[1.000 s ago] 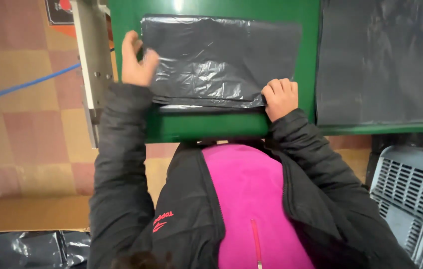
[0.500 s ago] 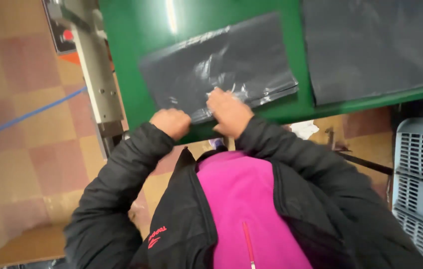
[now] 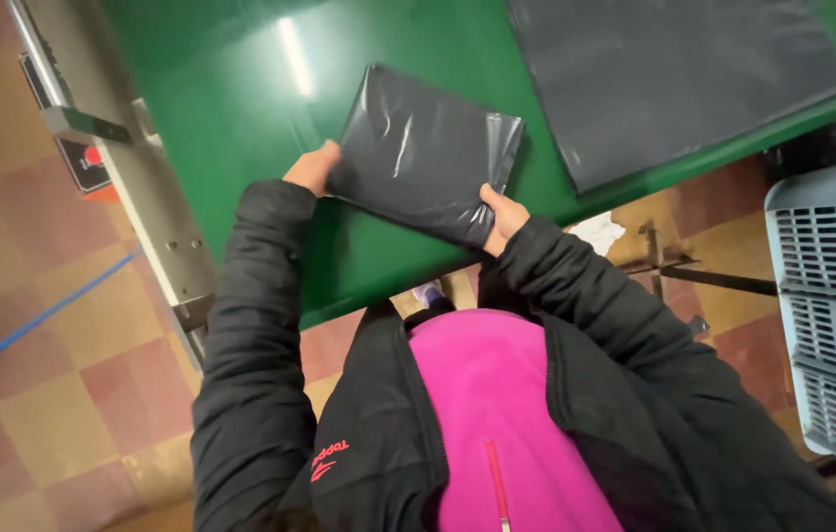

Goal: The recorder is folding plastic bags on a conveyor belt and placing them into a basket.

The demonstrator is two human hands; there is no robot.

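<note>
Nearest the camera, the black jacket sleeves reach forward over a pink top, and both hands meet on one thing — a folded dark grey plastic bag [image 3: 423, 153] lying tilted on the green bench [image 3: 240, 118]. The left hand [image 3: 312, 167] presses against the bag's near-left corner, fingers tucked at its edge; its grip looks clenched on that corner, though the fingertips are hidden behind the plastic. The right hand [image 3: 501, 215] clasps the near-right corner, thumb on top, so the packet is pinched from two sides and kept from unfolding or sliding on the smooth surface.

Farther back to the right, a second dark plastic sheet [image 3: 674, 79] lies spread flat on the bench, apart from the packet. At the right edge stands a pale blue slatted crate [image 3: 832, 296] — beside the bench, within easy reach.
</note>
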